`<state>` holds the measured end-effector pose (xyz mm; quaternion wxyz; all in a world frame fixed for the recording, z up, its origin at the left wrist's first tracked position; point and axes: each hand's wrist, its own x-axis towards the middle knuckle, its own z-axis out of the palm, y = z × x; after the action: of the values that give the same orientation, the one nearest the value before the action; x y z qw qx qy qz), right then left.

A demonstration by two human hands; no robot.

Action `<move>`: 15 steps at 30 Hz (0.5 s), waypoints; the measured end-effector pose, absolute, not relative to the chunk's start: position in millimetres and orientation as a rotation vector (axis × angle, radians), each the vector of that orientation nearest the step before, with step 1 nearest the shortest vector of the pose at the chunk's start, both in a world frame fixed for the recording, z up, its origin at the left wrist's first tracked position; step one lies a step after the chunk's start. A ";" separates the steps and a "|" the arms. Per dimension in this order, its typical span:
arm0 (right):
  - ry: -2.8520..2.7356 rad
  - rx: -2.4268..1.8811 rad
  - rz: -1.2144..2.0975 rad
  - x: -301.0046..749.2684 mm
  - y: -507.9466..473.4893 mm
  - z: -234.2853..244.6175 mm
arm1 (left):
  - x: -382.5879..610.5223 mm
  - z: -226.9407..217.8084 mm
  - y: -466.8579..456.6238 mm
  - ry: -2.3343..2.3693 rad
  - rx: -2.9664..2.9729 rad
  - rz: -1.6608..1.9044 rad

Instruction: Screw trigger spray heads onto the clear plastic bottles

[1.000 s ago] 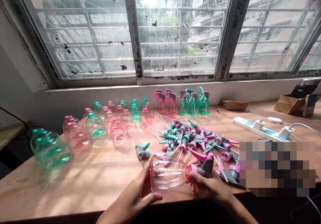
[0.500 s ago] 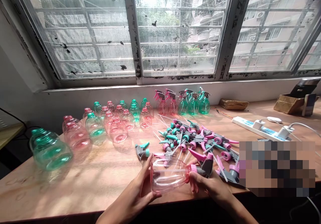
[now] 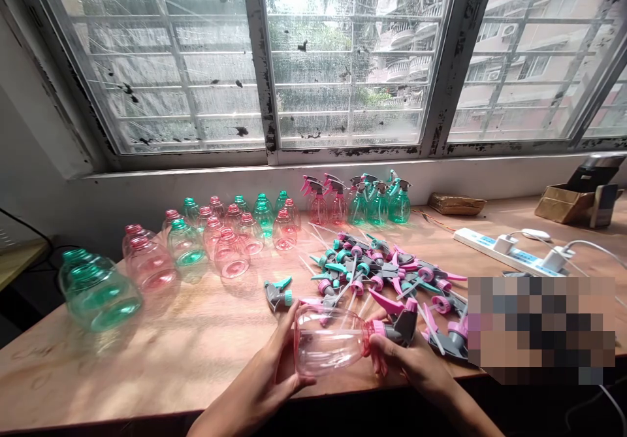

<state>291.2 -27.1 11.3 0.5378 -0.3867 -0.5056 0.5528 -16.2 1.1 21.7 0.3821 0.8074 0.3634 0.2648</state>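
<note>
A clear pink spray bottle [image 3: 329, 342] lies sideways between my hands, just above the table's front edge. My left hand [image 3: 289, 352] is wrapped round its base. At the neck, my right hand [image 3: 396, 358] closes its thumb and fingers about the pink collar of the grey-and-pink trigger head [image 3: 402, 323]. The head sits on the bottle's mouth; whether it is fully threaded I cannot tell. Beyond the bottle lies a heap of loose trigger sprayers [image 3: 372, 264] in pink, teal and grey. One teal-and-grey sprayer [image 3: 279, 293] lies apart, near my left fingertips.
Headless pink and green bottles [image 3: 232, 254] stand at the left and back of the wooden table [image 3: 196, 339]. Several bottles with heads [image 3: 377, 203] line the wall. A power strip [image 3: 504, 251], a shallow brown tray [image 3: 456, 204] and a cardboard box [image 3: 563, 202] are at the right.
</note>
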 end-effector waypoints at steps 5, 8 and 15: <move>-1.165 -0.900 1.341 289.1 -27.4 13.2 | -19.1 16.0 2.1 0.879 1.980 0.670; -1.187 -0.908 1.319 288.5 -27.6 14.5 | -19.7 16.3 2.0 0.851 1.926 0.671; -1.182 -0.921 1.302 290.4 -26.7 9.9 | -20.3 16.4 3.2 0.785 1.842 0.660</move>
<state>290.4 -26.7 9.9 0.5466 -0.3885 -0.4986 0.5493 -20.3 3.2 16.4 0.4938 0.7597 0.3239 0.2720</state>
